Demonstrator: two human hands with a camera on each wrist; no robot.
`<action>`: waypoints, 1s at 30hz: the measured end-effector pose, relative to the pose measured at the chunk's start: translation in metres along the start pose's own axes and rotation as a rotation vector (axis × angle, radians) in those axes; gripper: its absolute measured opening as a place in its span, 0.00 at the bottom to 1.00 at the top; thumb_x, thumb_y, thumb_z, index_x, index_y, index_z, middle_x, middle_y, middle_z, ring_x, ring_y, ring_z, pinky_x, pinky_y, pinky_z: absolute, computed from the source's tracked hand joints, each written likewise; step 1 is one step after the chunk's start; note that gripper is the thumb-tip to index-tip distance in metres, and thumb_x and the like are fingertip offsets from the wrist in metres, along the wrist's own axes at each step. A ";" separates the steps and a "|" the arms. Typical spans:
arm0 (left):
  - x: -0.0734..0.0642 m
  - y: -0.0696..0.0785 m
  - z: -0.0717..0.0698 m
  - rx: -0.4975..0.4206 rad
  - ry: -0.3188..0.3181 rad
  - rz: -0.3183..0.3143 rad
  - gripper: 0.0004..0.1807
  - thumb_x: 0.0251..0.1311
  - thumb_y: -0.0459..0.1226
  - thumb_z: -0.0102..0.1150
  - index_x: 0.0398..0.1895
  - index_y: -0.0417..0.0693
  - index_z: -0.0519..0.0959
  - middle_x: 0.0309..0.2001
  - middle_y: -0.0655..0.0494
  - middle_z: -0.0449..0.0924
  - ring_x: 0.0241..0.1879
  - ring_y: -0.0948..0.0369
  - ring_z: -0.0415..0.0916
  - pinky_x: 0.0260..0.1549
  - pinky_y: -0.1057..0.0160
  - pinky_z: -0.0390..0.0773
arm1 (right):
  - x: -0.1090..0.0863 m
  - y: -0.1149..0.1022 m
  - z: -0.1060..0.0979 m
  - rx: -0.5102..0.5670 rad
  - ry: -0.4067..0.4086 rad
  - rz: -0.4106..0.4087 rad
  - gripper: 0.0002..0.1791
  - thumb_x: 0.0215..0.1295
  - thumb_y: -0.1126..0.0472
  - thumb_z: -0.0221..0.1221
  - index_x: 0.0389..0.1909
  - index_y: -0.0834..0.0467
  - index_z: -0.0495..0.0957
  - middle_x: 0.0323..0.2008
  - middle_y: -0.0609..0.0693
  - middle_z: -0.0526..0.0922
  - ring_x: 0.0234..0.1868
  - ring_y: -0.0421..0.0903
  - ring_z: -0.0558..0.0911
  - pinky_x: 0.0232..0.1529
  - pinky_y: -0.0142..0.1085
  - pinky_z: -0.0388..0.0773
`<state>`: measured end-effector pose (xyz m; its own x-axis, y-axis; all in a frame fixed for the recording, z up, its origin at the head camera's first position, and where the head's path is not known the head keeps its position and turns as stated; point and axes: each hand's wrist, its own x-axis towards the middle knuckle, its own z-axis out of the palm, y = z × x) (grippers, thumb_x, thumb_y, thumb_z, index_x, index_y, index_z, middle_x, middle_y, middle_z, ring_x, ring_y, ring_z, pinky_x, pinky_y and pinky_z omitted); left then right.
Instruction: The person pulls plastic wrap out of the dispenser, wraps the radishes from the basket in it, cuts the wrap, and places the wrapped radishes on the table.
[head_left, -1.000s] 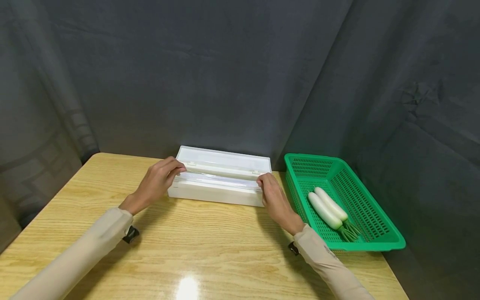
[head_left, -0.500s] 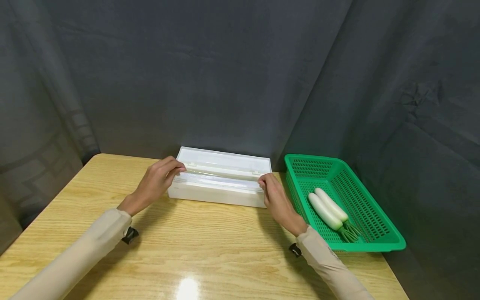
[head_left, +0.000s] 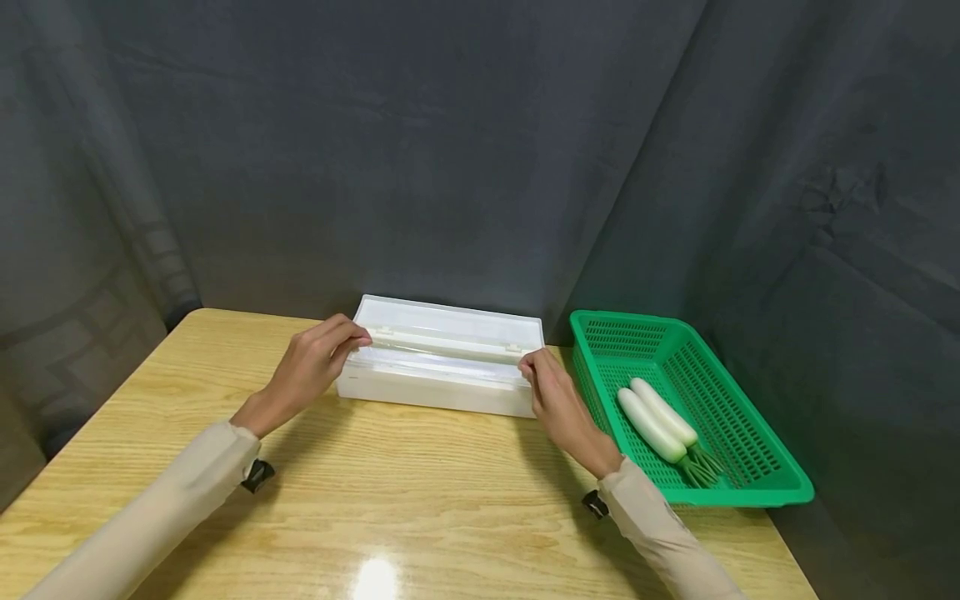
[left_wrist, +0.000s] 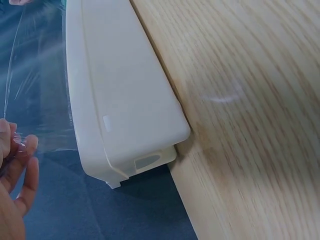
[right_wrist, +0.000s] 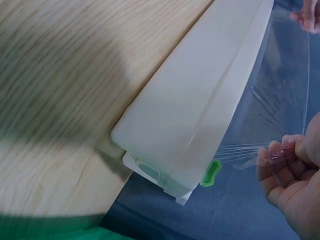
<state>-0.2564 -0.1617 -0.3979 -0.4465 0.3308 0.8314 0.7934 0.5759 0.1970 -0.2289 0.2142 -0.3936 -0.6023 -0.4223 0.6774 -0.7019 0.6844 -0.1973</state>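
Note:
A white cling film dispenser box [head_left: 435, 394] sits at the back of the table, its lid [head_left: 450, 319] tipped up behind. Clear cling film [left_wrist: 40, 100] stretches up out of the box between both hands, its free edge taut. At the left end, my left hand [head_left: 318, 358] pinches one corner of the film between thumb and fingers. My right hand [head_left: 558, 404] pinches the other corner at the right end; creases run from those fingertips in the right wrist view. A green slider [right_wrist: 211, 173] shows at the box's right end.
Right of the box stands a green plastic basket [head_left: 750, 417] holding two white radishes [head_left: 652, 421] with green stems. The wooden table [head_left: 420, 492] reaches toward me. A dark grey curtain [head_left: 450, 150] hangs close behind the box.
Both hands keep their pinch on the film. My right hand has shifted very slightly to the right and toward me; the left hand is almost still. Basket and radishes look the same.

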 end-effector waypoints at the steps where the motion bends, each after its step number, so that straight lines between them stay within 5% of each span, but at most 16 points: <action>1: 0.000 0.001 0.000 0.004 0.001 0.004 0.09 0.55 0.21 0.73 0.35 0.39 0.85 0.33 0.52 0.83 0.27 0.62 0.80 0.27 0.70 0.76 | 0.000 0.000 -0.001 -0.001 -0.003 -0.001 0.05 0.72 0.75 0.59 0.39 0.65 0.73 0.34 0.55 0.75 0.36 0.47 0.75 0.36 0.41 0.79; 12: -0.001 0.004 -0.004 0.037 0.026 0.045 0.10 0.52 0.23 0.75 0.35 0.40 0.85 0.33 0.52 0.84 0.28 0.61 0.80 0.25 0.64 0.78 | -0.004 -0.004 -0.006 -0.029 -0.038 -0.031 0.07 0.72 0.75 0.59 0.41 0.64 0.72 0.36 0.54 0.75 0.37 0.47 0.75 0.37 0.40 0.78; 20: -0.002 0.006 -0.008 0.041 0.025 0.070 0.11 0.51 0.23 0.75 0.37 0.41 0.86 0.36 0.51 0.86 0.33 0.55 0.83 0.33 0.53 0.81 | -0.008 -0.004 -0.007 -0.048 -0.040 -0.087 0.06 0.72 0.76 0.58 0.43 0.64 0.72 0.35 0.54 0.74 0.37 0.46 0.75 0.38 0.39 0.77; 25: -0.007 0.005 -0.010 0.056 0.019 0.099 0.02 0.66 0.31 0.68 0.39 0.40 0.86 0.39 0.49 0.89 0.37 0.52 0.86 0.37 0.52 0.82 | -0.011 -0.004 -0.008 -0.063 -0.037 -0.117 0.02 0.77 0.72 0.54 0.42 0.64 0.72 0.36 0.53 0.75 0.38 0.47 0.75 0.38 0.40 0.78; 30: -0.011 0.005 -0.011 0.065 0.007 0.103 0.18 0.79 0.45 0.53 0.40 0.42 0.86 0.38 0.51 0.89 0.35 0.53 0.86 0.34 0.55 0.80 | -0.013 -0.004 -0.008 -0.073 -0.033 -0.141 0.05 0.81 0.68 0.52 0.42 0.64 0.72 0.35 0.53 0.74 0.37 0.46 0.75 0.37 0.40 0.78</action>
<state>-0.2428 -0.1702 -0.4005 -0.3607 0.3856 0.8492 0.8063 0.5866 0.0760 -0.2154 0.2216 -0.3961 -0.5126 -0.5360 0.6708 -0.7516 0.6578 -0.0489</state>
